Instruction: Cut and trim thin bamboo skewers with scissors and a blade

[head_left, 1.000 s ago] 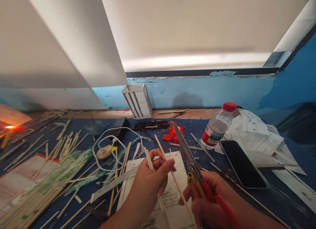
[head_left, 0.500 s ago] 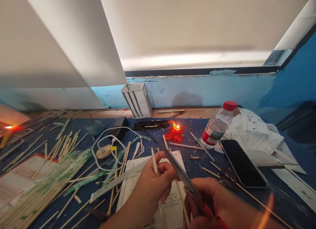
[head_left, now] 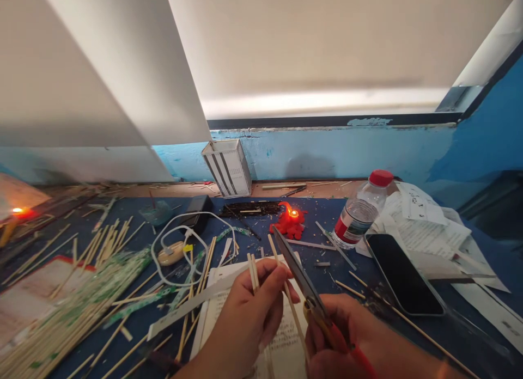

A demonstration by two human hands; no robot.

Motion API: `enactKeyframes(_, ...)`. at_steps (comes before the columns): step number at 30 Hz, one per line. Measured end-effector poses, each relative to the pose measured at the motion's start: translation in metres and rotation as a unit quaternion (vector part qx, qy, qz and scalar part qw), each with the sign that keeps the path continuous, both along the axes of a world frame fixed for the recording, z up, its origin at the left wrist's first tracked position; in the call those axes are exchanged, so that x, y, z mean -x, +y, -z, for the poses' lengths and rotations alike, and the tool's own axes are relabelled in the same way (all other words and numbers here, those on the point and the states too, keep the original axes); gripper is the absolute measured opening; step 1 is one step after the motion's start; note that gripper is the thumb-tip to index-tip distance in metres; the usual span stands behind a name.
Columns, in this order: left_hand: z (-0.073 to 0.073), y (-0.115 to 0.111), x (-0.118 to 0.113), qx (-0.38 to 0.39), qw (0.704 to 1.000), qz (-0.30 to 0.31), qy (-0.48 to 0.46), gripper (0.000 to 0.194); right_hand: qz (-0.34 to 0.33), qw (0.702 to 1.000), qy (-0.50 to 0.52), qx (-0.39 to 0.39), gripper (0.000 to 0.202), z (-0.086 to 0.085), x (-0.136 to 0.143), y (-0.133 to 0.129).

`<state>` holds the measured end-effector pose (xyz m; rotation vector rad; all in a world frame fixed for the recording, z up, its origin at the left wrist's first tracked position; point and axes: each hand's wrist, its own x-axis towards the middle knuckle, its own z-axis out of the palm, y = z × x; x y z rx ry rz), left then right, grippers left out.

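Note:
My left hand point(head_left: 257, 303) is closed on thin wooden sticks point(head_left: 252, 270); a couple of short ends stand up between its fingers. Its thumb and fingertips also pinch a longer stick point(head_left: 291, 292) that slants down toward my right hand. My right hand point(head_left: 335, 330) grips a pair of scissors point(head_left: 296, 267) with red handles, blades pointing up and left, close beside the long stick. Whether the blades are parted is hard to tell. Beneath both hands lies a printed booklet point(head_left: 220, 297), with a paper strip point(head_left: 192, 308) across its left side.
A lit red candle point(head_left: 292, 215) burns just beyond the scissors; another flame point(head_left: 18, 211) glows far left. Water bottle point(head_left: 355, 221), phone point(head_left: 402, 273) and papers point(head_left: 420, 221) are at right. Left are bundled sticks point(head_left: 61, 324), a white cable point(head_left: 163, 270) and a box point(head_left: 226, 169).
My left thumb and fingertips have come up and closed on the long stick. The scissors have shifted slightly in my right hand, and the flame streak at lower right has faded.

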<state>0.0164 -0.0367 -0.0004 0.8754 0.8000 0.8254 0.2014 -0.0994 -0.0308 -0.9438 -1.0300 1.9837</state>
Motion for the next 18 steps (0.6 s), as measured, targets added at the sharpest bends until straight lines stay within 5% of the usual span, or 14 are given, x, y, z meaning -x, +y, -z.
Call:
enactKeyframes(8,0.005,-0.012,-0.004,0.046,0.996,0.069,0.043,0.05,0.055,0.998,-0.015,-0.003,0.046,0.0,-0.008,0.007)
enactKeyframes(18,0.004,0.0,-0.003,0.025,0.999,-0.024,0.03,0.041,0.022,0.999,-0.02,0.024,0.045,-0.002,-0.001,0.0)
